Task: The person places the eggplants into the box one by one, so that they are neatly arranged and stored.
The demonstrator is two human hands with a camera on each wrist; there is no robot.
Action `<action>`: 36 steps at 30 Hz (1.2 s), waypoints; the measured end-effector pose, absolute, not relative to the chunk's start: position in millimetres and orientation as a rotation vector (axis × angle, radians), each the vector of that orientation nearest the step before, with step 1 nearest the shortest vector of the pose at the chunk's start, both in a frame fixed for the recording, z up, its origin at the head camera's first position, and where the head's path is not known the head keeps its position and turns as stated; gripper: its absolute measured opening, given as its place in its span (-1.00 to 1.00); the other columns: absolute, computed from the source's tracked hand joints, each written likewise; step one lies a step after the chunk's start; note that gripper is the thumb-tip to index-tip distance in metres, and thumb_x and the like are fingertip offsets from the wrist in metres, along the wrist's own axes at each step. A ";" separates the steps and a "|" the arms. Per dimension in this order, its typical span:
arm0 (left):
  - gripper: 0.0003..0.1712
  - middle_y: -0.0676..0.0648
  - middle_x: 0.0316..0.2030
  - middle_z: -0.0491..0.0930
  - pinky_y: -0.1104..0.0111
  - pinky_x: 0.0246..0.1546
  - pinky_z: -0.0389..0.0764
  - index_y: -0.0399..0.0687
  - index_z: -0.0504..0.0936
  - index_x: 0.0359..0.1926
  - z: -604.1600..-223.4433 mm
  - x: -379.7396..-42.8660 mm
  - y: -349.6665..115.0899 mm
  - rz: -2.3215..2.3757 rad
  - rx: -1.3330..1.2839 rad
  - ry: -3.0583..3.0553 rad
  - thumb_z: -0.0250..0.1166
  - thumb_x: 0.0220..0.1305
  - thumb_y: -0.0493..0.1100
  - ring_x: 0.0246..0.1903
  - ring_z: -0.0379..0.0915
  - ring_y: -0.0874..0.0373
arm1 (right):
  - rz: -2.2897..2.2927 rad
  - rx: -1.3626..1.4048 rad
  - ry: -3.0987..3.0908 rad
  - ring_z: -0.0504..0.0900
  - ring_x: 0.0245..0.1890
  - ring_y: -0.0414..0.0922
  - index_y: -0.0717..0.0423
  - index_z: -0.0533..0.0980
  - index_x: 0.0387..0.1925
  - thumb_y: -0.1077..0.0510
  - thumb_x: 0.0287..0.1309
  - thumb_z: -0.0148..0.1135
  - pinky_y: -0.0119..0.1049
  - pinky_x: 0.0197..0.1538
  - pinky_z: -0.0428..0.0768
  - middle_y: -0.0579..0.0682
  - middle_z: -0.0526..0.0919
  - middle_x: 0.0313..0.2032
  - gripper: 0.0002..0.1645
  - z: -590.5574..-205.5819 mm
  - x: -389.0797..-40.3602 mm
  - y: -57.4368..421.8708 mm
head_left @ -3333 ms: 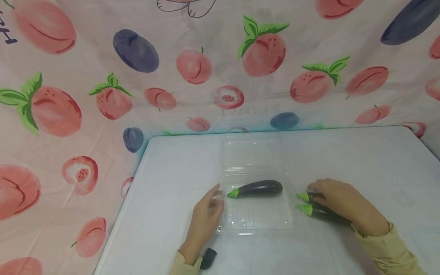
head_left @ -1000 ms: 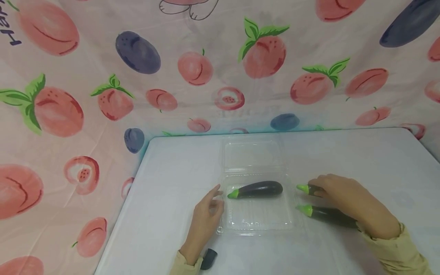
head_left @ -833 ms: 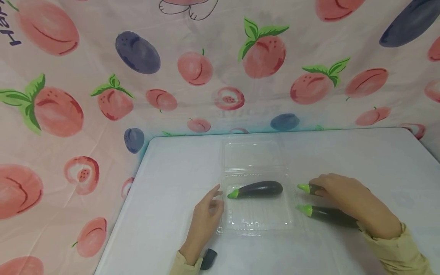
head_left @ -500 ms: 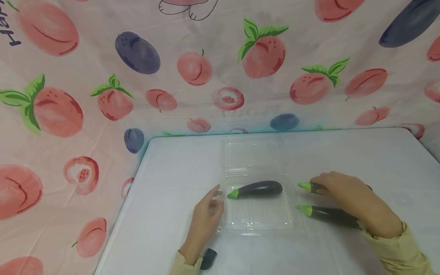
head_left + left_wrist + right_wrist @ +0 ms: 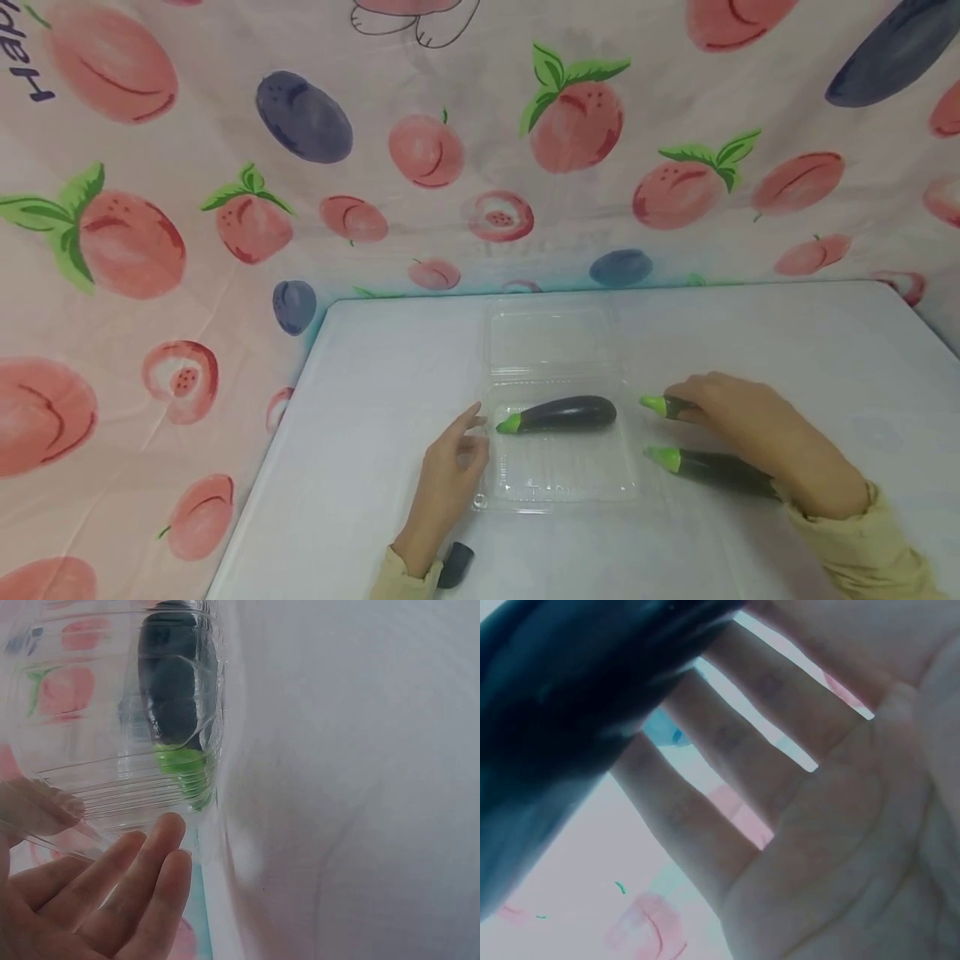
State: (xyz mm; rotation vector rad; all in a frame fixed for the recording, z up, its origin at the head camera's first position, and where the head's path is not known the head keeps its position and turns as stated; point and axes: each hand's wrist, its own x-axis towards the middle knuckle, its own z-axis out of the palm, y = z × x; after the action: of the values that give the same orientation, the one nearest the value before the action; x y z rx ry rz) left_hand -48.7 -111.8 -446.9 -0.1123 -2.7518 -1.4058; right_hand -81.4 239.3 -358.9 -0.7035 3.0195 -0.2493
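My right hand (image 5: 738, 421) grips a dark eggplant (image 5: 678, 408) near its green stem end, right of the clear plastic clamshell container (image 5: 566, 492). The right wrist view shows this eggplant (image 5: 577, 705) large and dark across the fingers (image 5: 735, 735). A second eggplant (image 5: 720, 471) lies just nearer on the table, partly hidden by the right wrist. Inside the container's base rests a third eggplant (image 5: 570, 412), stem to the left. My left hand (image 5: 450, 471) touches the container's left side with relaxed fingers; the left wrist view shows its fingertips (image 5: 169, 829) close to the ribbed wall.
The container's lid (image 5: 551, 337) lies folded back towards the far table edge. A white-covered table (image 5: 375, 400) carries everything. Behind it hangs a fruit-printed cloth (image 5: 450, 225). A small black object (image 5: 455, 565) sits by the left cuff.
My right hand has moved the gripped eggplant farther back, away from the nearer one, then slightly left towards the container. The left hand and container have stayed in place.
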 end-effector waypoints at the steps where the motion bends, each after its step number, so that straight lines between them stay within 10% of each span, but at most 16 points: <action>1: -0.44 0.02 0.13 0.62 0.16 0.03 0.66 0.01 0.40 0.39 -447.2 -49.0 -111.4 -1.405 -0.115 -2.752 0.19 0.38 -0.21 -0.03 0.64 0.13 | -0.258 -0.716 3.023 0.69 -0.22 -0.06 0.13 0.69 -0.11 0.24 0.03 0.47 0.01 -0.10 0.69 -0.12 0.72 -0.30 -0.68 -359.2 -81.2 238.3; 36: -0.44 0.03 0.13 0.62 0.20 0.05 0.66 0.02 0.41 0.38 -444.8 -48.8 -108.4 -1.358 -0.078 -2.781 0.21 0.38 -0.15 -0.02 0.64 0.15 | -0.236 -0.932 3.024 0.67 -0.23 -0.13 0.01 0.67 -0.12 0.18 0.10 0.44 -0.15 -0.14 0.70 -0.15 0.71 -0.28 -0.74 -358.8 -83.2 183.2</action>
State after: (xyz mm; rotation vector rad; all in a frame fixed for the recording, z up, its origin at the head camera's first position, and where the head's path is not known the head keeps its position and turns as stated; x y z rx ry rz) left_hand -48.8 -108.4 -444.8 -0.0784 -2.7810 -1.3584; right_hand -83.2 183.2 -358.8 -0.9324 3.0242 -0.2365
